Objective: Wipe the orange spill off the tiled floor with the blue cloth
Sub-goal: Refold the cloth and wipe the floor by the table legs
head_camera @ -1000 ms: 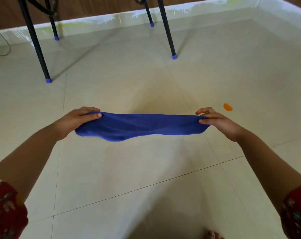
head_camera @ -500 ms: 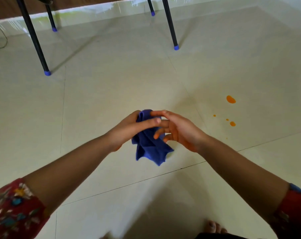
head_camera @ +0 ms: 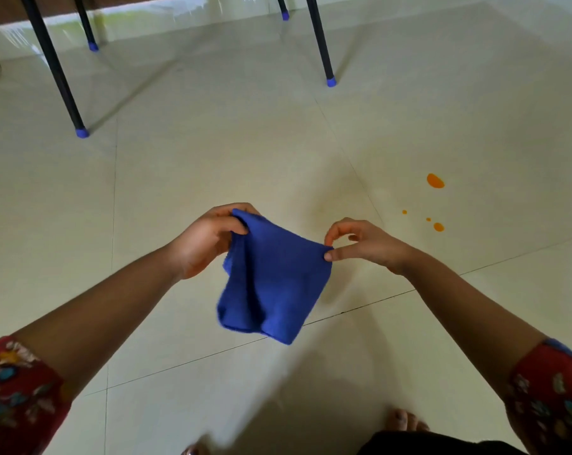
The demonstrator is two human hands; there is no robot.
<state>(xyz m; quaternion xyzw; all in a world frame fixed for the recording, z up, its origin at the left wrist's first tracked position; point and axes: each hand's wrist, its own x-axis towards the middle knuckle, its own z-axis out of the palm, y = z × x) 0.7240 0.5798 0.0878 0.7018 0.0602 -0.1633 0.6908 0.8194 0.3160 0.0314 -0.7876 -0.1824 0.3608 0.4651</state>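
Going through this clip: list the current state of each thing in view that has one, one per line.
blue cloth: folded, hanging in the air, held at its two top corners, not touching the floor.
left hand: fingers closed on the cloth's top left corner.
right hand: pinching the top right corner.
orange spill: unwiped; one larger blob and smaller drops on the tiled floor.

The two hands, together half a second ago, now sit apart. The folded blue cloth (head_camera: 271, 284) hangs wider between left hand (head_camera: 205, 241) and right hand (head_camera: 363, 244).
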